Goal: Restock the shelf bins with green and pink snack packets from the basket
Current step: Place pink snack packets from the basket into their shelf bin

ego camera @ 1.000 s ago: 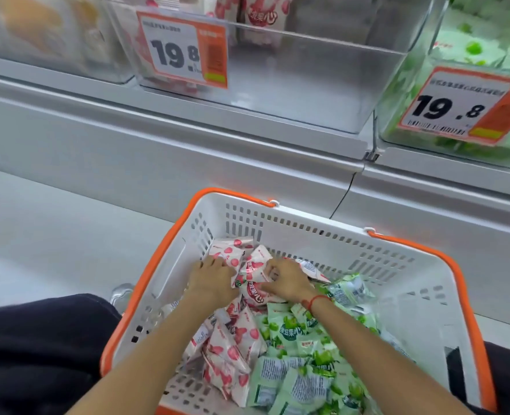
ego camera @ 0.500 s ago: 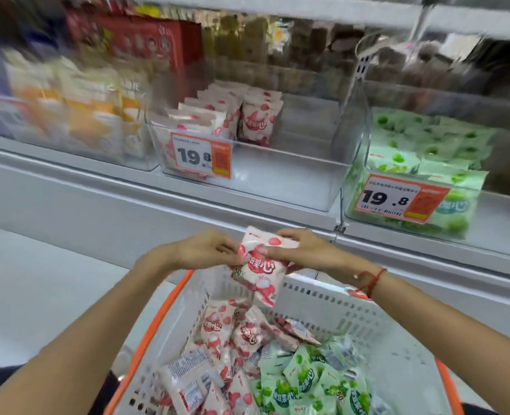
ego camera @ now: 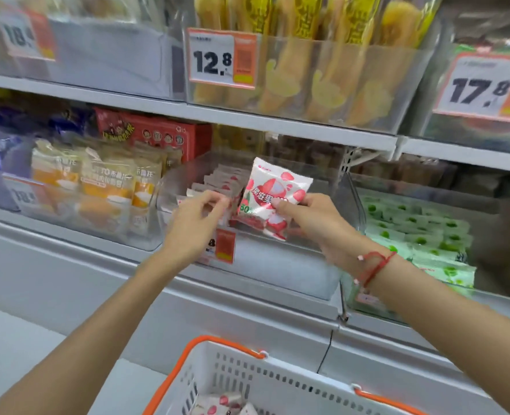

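1. The pink packet (ego camera: 273, 202) stands upright in the right hand (ego camera: 313, 220), which pinches it at its right edge with thumb on the printed face. It sits at the front of the clear pink bin (ego camera: 280, 265), above the bin's front wall and not yet let go.
2. The left hand (ego camera: 196, 217) is just left of that packet, fingertips curled together at the row of pink packets (ego camera: 217, 181) already standing in the bin. It seems to pinch or steady the front one of the row, though the exact contact is hard to tell.
3. Step in hand, as I judge it — placing one pink packet into its bin, at the front of the existing row.
4. The next move calls for lowering the packet behind the front wall, face forward, snug against the row beside the left hand, then releasing it so it stays upright and does not tip.
5. To the right of the right hand, past a clear divider, lies the green bin (ego camera: 367, 301) with green packets (ego camera: 421, 232) stacked inside.
6. Below both forearms sits the basket (ego camera: 217, 345), white with an orange rim; a few more pink packets show at its bottom edge, so restocking is far from finished.
7. Left of the left hand is a bin of orange snack bags (ego camera: 107, 184) — above both hands, a shelf with yellow packs (ego camera: 301, 55) and price tags (ego camera: 220, 58).
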Action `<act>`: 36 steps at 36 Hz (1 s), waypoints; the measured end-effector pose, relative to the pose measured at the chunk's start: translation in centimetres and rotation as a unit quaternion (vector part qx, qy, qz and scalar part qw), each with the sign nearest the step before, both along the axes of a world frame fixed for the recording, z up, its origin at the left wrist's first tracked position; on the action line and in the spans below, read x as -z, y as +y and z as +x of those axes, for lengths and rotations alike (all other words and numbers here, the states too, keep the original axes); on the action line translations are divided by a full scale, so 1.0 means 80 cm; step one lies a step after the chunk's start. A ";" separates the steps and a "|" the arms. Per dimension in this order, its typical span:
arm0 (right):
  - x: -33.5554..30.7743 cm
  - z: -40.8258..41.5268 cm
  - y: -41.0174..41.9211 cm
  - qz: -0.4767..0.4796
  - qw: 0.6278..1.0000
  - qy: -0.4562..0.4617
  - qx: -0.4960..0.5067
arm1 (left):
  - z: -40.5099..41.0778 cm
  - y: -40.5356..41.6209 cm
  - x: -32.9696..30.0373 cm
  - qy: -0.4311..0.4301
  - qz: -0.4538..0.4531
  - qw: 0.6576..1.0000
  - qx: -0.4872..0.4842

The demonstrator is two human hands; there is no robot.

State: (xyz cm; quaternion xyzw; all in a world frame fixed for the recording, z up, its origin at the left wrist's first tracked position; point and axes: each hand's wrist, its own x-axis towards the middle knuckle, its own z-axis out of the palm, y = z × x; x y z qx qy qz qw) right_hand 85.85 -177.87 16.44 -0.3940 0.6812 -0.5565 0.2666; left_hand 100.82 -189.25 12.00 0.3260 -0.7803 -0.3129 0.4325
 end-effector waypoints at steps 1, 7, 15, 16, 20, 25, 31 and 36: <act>0.000 -0.010 -0.016 0.002 1.000 0.013 0.026 | -0.001 -0.011 0.004 -0.061 -0.060 0.996 -0.040; 0.022 -0.061 -0.112 0.100 0.991 0.053 0.072 | -0.008 -0.044 0.017 -0.183 -0.199 0.959 -0.082; 0.068 -0.076 -0.185 0.198 0.973 0.114 0.014 | -0.011 -0.055 0.024 -0.089 -0.138 0.986 -0.043; 0.069 -0.077 -0.191 0.224 0.954 0.195 0.034 | -0.011 -0.056 0.023 -0.082 -0.131 0.987 -0.035; 0.080 -0.094 -0.208 0.245 0.900 0.342 0.110 | -0.011 -0.056 0.027 -0.091 -0.157 0.982 -0.054; 0.107 -0.113 -0.227 0.216 0.929 0.282 0.101 | -0.006 -0.059 0.035 -0.122 -0.252 0.952 -0.128; 0.116 -0.111 -0.244 0.216 0.937 0.236 0.137 | -0.007 -0.062 0.045 -0.154 -0.226 0.956 -0.104; 0.097 -0.091 -0.235 0.185 0.970 0.130 0.092 | -0.012 -0.065 0.045 -0.167 -0.224 0.954 -0.114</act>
